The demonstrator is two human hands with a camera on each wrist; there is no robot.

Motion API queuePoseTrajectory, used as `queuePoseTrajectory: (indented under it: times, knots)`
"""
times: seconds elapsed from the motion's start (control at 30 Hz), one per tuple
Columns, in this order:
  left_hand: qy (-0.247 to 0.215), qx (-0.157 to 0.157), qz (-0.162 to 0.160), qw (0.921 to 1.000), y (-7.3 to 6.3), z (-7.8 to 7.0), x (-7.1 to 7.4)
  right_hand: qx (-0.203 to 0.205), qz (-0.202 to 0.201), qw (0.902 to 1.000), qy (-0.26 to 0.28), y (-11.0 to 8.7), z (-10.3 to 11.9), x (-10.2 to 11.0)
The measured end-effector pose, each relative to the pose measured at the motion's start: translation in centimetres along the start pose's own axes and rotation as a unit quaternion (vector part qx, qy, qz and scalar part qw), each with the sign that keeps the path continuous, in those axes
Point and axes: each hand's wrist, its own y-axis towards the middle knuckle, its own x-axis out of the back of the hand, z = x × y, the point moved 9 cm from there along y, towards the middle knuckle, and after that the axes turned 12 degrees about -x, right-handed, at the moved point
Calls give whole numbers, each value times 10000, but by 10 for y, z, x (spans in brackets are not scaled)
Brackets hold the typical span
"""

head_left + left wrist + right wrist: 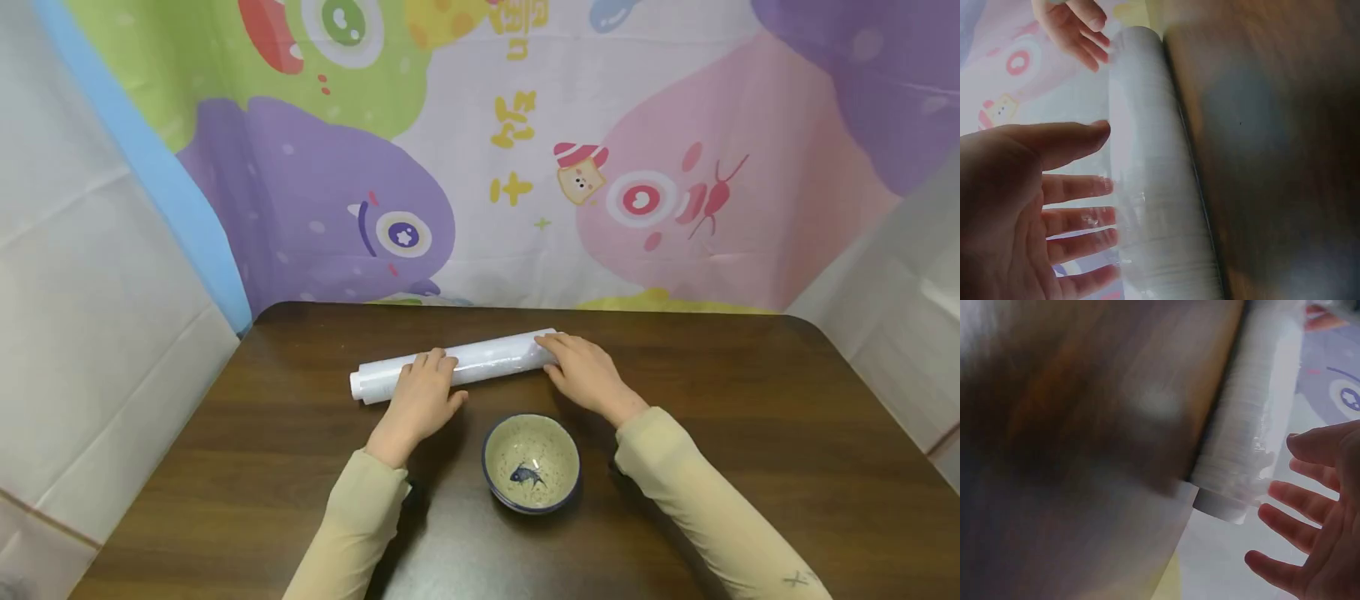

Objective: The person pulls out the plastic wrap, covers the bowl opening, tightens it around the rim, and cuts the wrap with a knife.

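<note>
A roll of clear plastic wrap (495, 360) lies slantwise across the table, its white core tube (356, 386) poking out at the left end. Over the left part of the roll, my left hand (422, 398) reaches with its fingertips on top of the film. My right hand (588, 372) is at the roll's right end, fingertips at the film. In the left wrist view the fingers (1079, 219) are straight and spread along the roll's side. The right wrist view shows spread fingers (1291, 528) beside the core end.
A speckled bowl (543, 446) with a blue rim and a painted fish stands between the forearms, nearer the body. The dark wooden table (262, 467) ends at the back against a cartoon-printed curtain (480, 225).
</note>
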Motion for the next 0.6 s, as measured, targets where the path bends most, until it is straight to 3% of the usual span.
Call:
queuePoseTrajectory:
  times: [0.33, 0.47, 0.6]
  knots:
    - [128, 35, -280, 9995, 14, 13, 2, -110, 222, 9987, -455, 15, 2, -13]
    - [130, 56, -365, 9992, 18, 18, 3, -85, -16, 9984, -556, 20, 5, -12]
    - [81, 202, -401, 9990, 21, 23, 2, 240, -431, 9973, -543, 24, 14, -12]
